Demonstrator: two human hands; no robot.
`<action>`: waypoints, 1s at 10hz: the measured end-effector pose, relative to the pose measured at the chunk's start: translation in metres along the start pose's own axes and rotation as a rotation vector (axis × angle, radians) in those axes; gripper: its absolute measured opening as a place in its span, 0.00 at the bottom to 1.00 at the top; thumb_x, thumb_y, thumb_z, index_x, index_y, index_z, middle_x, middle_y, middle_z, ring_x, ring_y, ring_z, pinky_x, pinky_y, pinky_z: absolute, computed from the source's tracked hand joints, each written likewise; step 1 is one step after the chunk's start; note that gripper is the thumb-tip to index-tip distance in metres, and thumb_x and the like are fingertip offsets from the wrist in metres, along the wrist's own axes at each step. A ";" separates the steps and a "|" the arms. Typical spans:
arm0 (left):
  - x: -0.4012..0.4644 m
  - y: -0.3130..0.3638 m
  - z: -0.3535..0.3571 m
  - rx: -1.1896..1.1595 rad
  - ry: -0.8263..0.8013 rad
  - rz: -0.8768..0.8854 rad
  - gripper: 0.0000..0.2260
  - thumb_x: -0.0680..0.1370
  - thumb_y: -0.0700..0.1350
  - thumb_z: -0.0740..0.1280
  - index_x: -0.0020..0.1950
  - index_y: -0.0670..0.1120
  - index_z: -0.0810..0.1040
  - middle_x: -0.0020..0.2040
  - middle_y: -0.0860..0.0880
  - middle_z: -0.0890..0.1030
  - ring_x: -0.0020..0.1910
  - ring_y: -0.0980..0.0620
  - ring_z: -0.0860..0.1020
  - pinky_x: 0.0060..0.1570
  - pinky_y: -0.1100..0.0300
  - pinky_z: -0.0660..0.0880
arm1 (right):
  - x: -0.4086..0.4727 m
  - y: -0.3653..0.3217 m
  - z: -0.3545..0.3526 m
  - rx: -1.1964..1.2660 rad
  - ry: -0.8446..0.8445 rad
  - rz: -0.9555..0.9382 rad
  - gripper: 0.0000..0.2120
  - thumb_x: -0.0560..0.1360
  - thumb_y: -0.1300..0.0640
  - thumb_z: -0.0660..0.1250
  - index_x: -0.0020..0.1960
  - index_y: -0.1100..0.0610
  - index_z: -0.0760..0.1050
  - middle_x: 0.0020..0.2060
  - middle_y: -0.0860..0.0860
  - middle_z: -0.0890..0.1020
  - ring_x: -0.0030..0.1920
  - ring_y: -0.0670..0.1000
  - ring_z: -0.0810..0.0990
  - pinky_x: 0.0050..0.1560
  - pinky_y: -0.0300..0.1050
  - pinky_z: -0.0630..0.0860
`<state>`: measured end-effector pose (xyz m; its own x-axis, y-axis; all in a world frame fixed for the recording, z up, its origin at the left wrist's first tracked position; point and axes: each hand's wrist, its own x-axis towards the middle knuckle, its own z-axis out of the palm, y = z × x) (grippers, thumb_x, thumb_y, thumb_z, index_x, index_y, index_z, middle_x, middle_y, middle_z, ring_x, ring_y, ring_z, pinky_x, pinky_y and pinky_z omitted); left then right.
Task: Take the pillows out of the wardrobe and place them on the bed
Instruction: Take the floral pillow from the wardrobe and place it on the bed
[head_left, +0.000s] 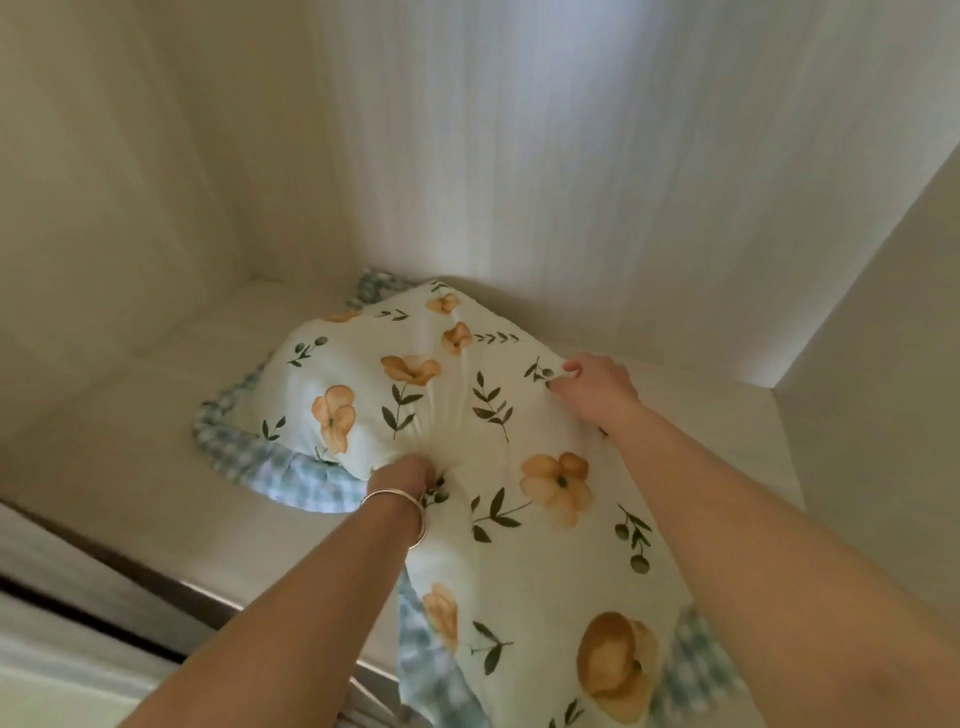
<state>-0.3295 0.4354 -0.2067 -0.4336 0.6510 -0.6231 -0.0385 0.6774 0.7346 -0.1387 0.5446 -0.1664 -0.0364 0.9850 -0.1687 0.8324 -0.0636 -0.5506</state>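
A white pillow (519, 441) printed with orange flowers and green leaves, edged in a blue-and-white checked frill, lies on the pale wardrobe shelf (130, 457). Its near end hangs over the shelf's front edge toward me. My left hand (405, 475), with thin bangles at the wrist, is bunched into the fabric at the pillow's middle. My right hand (597, 384) pinches the pillow's far right edge. More checked fabric shows under the pillow at the left and back; I cannot tell whether it belongs to a second pillow.
The wardrobe's white back wall (493, 156) and side walls (872, 364) close in the shelf. A dark front lip (156, 577) runs along the shelf's near edge at lower left. The bed is out of view.
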 end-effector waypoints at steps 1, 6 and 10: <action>-0.008 -0.013 -0.036 0.061 -0.063 -0.039 0.12 0.61 0.30 0.63 0.25 0.42 0.62 0.21 0.47 0.67 0.11 0.52 0.65 0.13 0.71 0.61 | 0.002 -0.006 0.013 -0.044 -0.016 0.067 0.24 0.72 0.45 0.60 0.65 0.53 0.68 0.63 0.55 0.72 0.62 0.58 0.70 0.58 0.51 0.70; 0.004 -0.013 -0.076 -0.242 -0.061 0.013 0.33 0.61 0.61 0.75 0.61 0.45 0.76 0.48 0.43 0.84 0.45 0.45 0.83 0.43 0.54 0.79 | -0.007 0.000 0.052 0.465 -0.119 0.376 0.43 0.61 0.31 0.69 0.63 0.61 0.70 0.49 0.56 0.80 0.49 0.56 0.78 0.48 0.47 0.72; -0.047 -0.003 -0.099 -0.309 0.161 0.374 0.34 0.61 0.59 0.72 0.65 0.51 0.71 0.56 0.49 0.80 0.52 0.47 0.78 0.54 0.50 0.75 | -0.057 -0.026 0.030 1.006 -0.018 0.281 0.30 0.62 0.39 0.73 0.56 0.57 0.74 0.39 0.51 0.79 0.39 0.51 0.78 0.34 0.42 0.70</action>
<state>-0.3981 0.3688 -0.1530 -0.6004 0.7523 -0.2711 -0.1078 0.2597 0.9597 -0.1747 0.4857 -0.1673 0.0723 0.9120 -0.4038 -0.0325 -0.4025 -0.9149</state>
